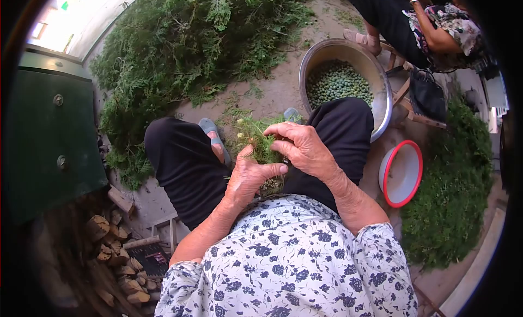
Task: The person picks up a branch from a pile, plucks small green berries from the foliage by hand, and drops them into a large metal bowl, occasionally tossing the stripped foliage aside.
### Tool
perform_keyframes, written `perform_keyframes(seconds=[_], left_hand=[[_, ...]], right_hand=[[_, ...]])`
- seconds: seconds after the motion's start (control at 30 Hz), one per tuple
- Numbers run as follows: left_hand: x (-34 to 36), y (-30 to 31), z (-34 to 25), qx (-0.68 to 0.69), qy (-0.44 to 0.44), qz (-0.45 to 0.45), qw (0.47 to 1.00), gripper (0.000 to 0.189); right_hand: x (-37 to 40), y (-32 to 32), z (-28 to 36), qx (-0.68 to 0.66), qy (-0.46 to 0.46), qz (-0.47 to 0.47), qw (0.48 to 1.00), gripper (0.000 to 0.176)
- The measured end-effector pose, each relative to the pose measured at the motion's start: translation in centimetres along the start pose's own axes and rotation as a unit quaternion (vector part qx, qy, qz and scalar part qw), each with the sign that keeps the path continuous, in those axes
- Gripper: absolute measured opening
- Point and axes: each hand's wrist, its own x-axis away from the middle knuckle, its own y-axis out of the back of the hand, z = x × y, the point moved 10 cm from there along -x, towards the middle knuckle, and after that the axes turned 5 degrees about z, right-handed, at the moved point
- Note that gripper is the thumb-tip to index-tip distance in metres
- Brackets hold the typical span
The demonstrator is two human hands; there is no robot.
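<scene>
A feathery green evergreen sprig (257, 136) is in front of my lap, between my knees. My left hand (246, 180) is closed around its lower part, thumb pointing right. From the right, my right hand (306, 149) reaches into the foliage with curled fingers and thumb pinching at it; exactly what lies between the fingertips is hidden by leaves. Below the hands, partly covered, a grainy greenish-brown patch shows in my lap. A large metal basin (385, 102) beyond my right knee holds many small green berries (338, 83).
A big heap of evergreen branches (190, 44) lies ahead; another green pile (449, 191) is at right. A red-rimmed white basin (385, 178) leans near my right knee. Another person (436, 34) sits upper right. Split firewood (128, 268) and a dark green cabinet (54, 132) stand left.
</scene>
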Motion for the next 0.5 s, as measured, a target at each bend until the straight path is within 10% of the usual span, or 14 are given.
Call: perform_keyframes(seconds=[0.5], left_hand=[[-0.1,-0.6,-0.1,0.172,0.006,-0.002,0.985,0.042]], right_hand=[[1.9,-0.5,-3.9,-0.283,-0.102,-0.081,0.95,0.026]])
